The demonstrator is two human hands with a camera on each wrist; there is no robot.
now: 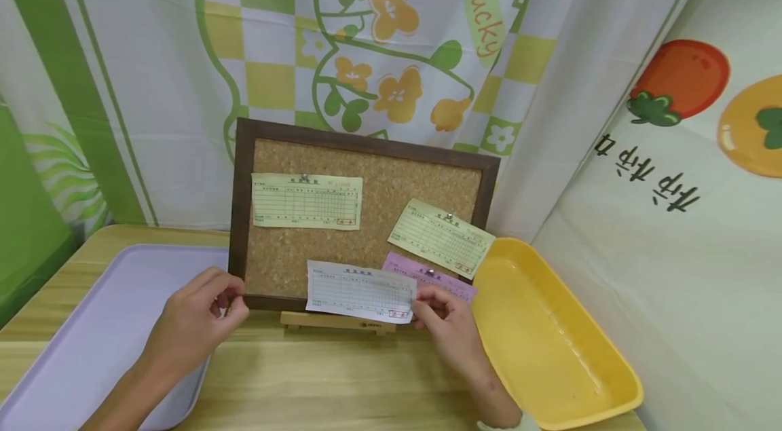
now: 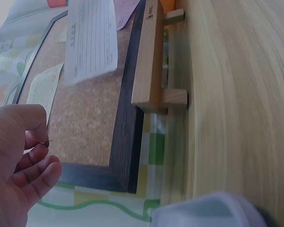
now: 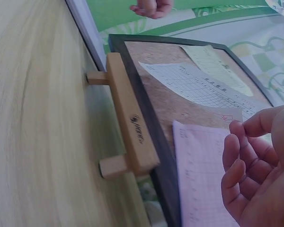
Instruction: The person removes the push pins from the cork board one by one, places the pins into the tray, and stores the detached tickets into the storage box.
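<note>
A framed corkboard (image 1: pixel 379 180) leans on a small wooden easel (image 1: pixel 336 323). Between the thumb and index finger of my left hand (image 1: pixel 192 326) is a small pushpin (image 2: pixel 47 143), its thin point sticking out, near the board's lower left corner. My right hand (image 1: pixel 451 330) pinches the lower right corner of a white receipt slip (image 1: pixel 360 292) in front of the board's bottom edge. That slip partly covers a pink slip (image 1: pixel 459 288). One yellow slip (image 1: pixel 305 203) is pinned at the upper left, and another yellow slip (image 1: pixel 440 237) is pinned askew at the right.
On the table (image 1: pixel 293 383), a lilac tray (image 1: pixel 116 302) lies at the left and a yellow tray (image 1: pixel 550 336) at the right, close to the board. A patterned curtain (image 1: pixel 269 24) hangs behind.
</note>
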